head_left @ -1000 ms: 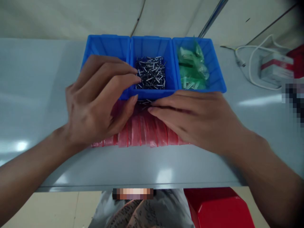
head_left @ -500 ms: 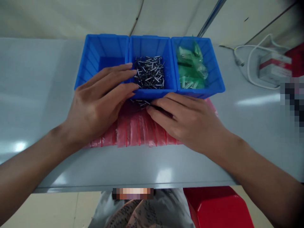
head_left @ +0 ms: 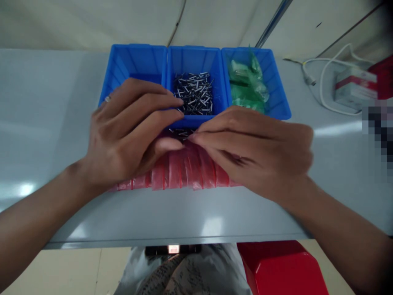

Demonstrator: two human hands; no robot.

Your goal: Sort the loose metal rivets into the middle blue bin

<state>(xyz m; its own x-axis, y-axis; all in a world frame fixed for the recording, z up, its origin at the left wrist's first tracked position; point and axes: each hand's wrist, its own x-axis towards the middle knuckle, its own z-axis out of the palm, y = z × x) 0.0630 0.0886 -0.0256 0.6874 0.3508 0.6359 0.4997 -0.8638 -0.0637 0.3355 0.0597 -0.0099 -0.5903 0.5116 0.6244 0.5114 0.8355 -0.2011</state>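
Observation:
My right hand (head_left: 258, 145) is closed in a pinch, with a thin metal pin (head_left: 186, 138) at its fingertips. Just behind these fingertips is a small heap of metal pins (head_left: 178, 133), lying between the red plastic bags (head_left: 176, 168) and the middle blue bin (head_left: 196, 122). My left hand (head_left: 125, 127) arches over the left end of the bags, its fingers stretched forward and its thumb apart from them. Its fingertips reach the front of the middle bin. More short metal pins (head_left: 195, 92) fill the bottom of that bin.
A left blue bin (head_left: 135, 57) and a right blue bin (head_left: 278, 94) flank the middle one. Green plastic bags (head_left: 245, 88) sit in the right bin. A white cable (head_left: 322, 82) and a white-and-red box (head_left: 354, 88) lie farther right. Below the table edge is a red stool (head_left: 285, 270).
My right hand has turned and lifted, its fingers now pinched together over the small heap. My left hand has shifted slightly right, with its thumb now showing.

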